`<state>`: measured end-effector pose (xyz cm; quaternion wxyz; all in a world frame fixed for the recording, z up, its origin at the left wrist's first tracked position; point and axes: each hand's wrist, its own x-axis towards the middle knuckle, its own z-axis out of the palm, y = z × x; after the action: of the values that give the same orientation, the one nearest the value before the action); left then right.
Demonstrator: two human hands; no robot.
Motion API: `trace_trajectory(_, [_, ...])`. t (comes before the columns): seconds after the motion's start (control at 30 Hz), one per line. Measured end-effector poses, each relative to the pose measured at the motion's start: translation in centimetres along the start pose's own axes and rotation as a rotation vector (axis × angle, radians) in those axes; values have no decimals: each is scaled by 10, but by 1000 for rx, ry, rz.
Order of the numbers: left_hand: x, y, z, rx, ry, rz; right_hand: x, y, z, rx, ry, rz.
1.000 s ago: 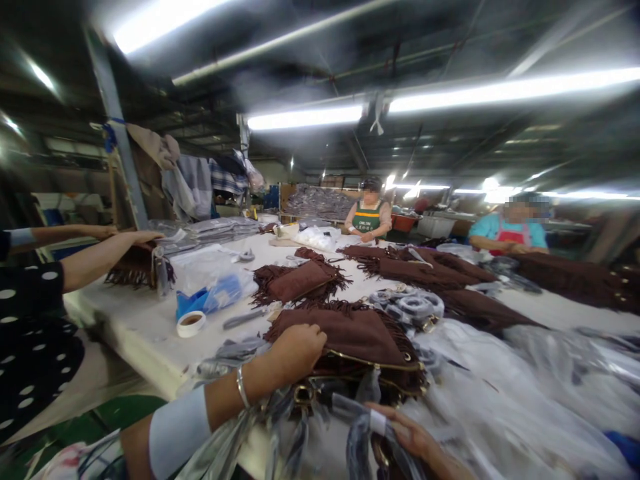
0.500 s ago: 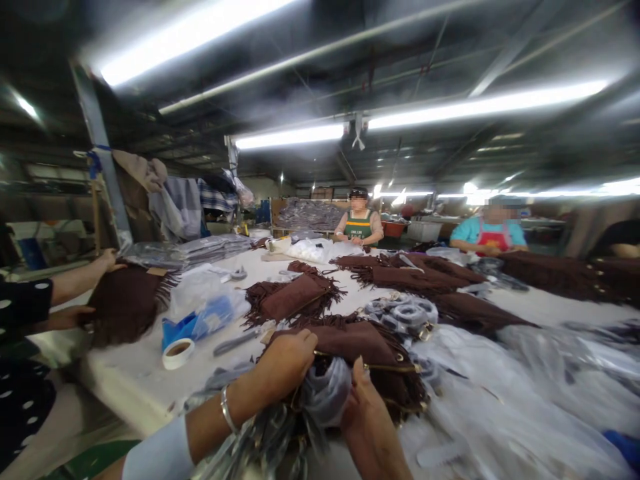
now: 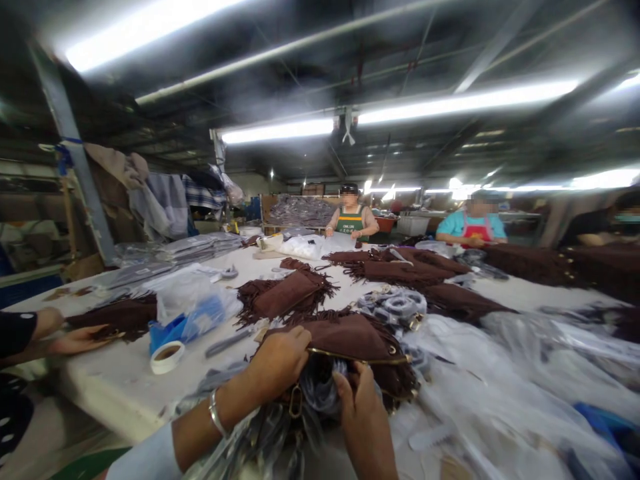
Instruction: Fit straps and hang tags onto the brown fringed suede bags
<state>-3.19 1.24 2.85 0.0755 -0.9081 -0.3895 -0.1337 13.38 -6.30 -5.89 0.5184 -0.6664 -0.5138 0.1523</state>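
So the left hand (image 3: pixel 283 357) has a pinch on the zipped edge of a brown fringed bag (image 3: pixel 350 333), which sits right under those fingers and stretches off to their right. The right hand (image 3: pixel 365 413), just beside it, has thumb and fingers closed on a plastic-wrapped grey bundle (image 3: pixel 320 390) at the bag's mouth. Tape roll (image 3: pixel 167 366) is off left of the left hand, wrapped coiled straps (image 3: pixel 397 303) beyond the right one.

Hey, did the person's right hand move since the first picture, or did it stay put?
Yes. Judged against the white tape roll, the right hand has moved left and forward, up to the opening of the brown fringed bag.
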Motion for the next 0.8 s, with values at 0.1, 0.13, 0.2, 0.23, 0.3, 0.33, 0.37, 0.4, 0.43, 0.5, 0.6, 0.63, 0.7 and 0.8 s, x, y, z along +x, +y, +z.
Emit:
trace_trajectory(0.1, [-2, 2, -2, 15, -23, 16, 3, -14, 2, -64, 65, 20])
trace_trajectory(0.13, [-3, 2, -2, 19, -30, 19, 5, -18, 1, -23, 68, 27])
trace_trajectory(0.2, [-2, 0, -2, 23, -36, 18, 7, -25, 0, 90, 54, 39])
trace_trajectory(0.23, [-2, -1, -2, 18, -34, 17, 7, -27, -1, 139, 38, 40])
trace_trajectory(0.3, [0, -4, -1, 1, -21, 20, 5, -27, -1, 187, 12, -13])
trace_trajectory(0.33, [1, -5, -1, -9, -15, 28, 4, -25, 0, 163, 9, -68])
trace_trajectory(0.37, [1, -5, -1, -14, -9, 38, 2, -23, 2, 100, 19, -124])
trace_trajectory(0.4, [1, -4, -1, -14, -6, 53, 2, -20, 4, 10, 39, -171])
trace_trajectory(0.43, [1, -3, 0, -11, -7, 71, 2, -18, 7, -92, 65, -198])
trace_trajectory(0.5, [-1, 1, 0, -1, -11, 96, 6, -15, 13, -262, 107, -183])
trace_trajectory(0.6, [-3, 4, 3, 6, 0, 90, 17, -13, 18, -367, 101, -135])
trace_trajectory(0.63, [-4, 4, 5, 6, 6, 84, 20, -14, 18, -397, 96, -123])
trace_trajectory(0.7, [-4, 3, 8, -4, 16, 83, 26, -14, 19, -442, 92, -100])
trace_trajectory(0.8, [-5, 4, 12, -42, 20, 98, 32, -14, 20, -491, 101, -49])
